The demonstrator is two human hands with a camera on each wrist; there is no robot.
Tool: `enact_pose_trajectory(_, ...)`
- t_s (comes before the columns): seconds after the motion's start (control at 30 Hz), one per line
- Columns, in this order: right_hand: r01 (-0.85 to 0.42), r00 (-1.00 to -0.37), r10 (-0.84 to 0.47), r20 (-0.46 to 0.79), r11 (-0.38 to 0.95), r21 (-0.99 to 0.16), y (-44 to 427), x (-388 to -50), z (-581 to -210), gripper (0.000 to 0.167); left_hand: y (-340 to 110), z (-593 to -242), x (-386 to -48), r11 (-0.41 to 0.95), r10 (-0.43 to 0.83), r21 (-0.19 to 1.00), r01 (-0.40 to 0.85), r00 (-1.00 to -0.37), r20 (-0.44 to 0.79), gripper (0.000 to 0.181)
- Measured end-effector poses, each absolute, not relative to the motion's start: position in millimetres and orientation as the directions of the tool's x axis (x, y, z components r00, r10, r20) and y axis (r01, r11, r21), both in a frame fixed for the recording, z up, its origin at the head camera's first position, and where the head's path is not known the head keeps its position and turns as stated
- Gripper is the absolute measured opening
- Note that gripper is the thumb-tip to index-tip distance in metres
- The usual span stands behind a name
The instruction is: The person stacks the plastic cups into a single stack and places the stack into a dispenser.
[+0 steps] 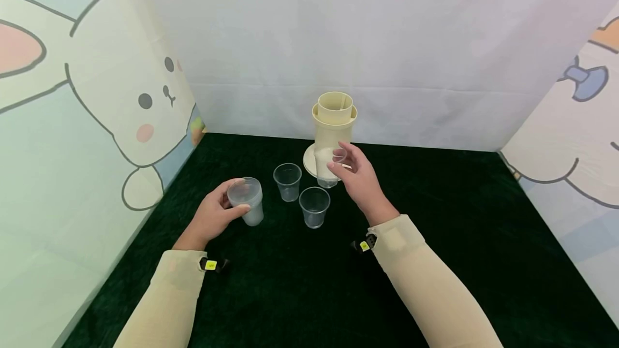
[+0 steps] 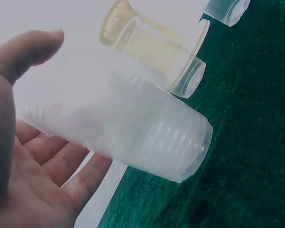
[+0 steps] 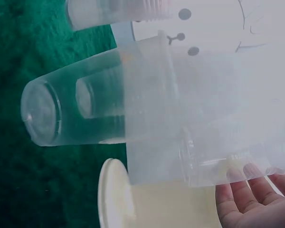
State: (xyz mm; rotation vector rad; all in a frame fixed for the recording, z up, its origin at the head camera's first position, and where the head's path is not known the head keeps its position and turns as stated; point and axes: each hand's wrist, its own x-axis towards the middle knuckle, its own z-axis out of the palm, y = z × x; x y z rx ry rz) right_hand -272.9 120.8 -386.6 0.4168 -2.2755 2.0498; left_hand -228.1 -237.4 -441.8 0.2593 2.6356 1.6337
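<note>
My left hand holds a stack of nested clear plastic cups, thumb on the near side. The left wrist view shows the stack lying between thumb and fingers of that hand. With my right hand I grip a single clear cup by its upper part, in front of a cream cylindrical stand. Fingertips of the right hand lie against this cup in the right wrist view. Two more clear cups, one farther back and one nearer, stand upright between the hands.
The cream stand, with a round base and an open double-walled top, stands at the back of the dark green cloth. Behind it hangs a white curtain. Panels with cartoon animals flank both sides.
</note>
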Motion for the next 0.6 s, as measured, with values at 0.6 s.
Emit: enact_pose_trajectory(0.6,-0.242,-0.921,-0.322,0.22,0.031,-0.97,93,-270,-368,0.063,-237,-442,-228,0.431,0.156,0.894,0.124,-0.986,0.062,0.071)
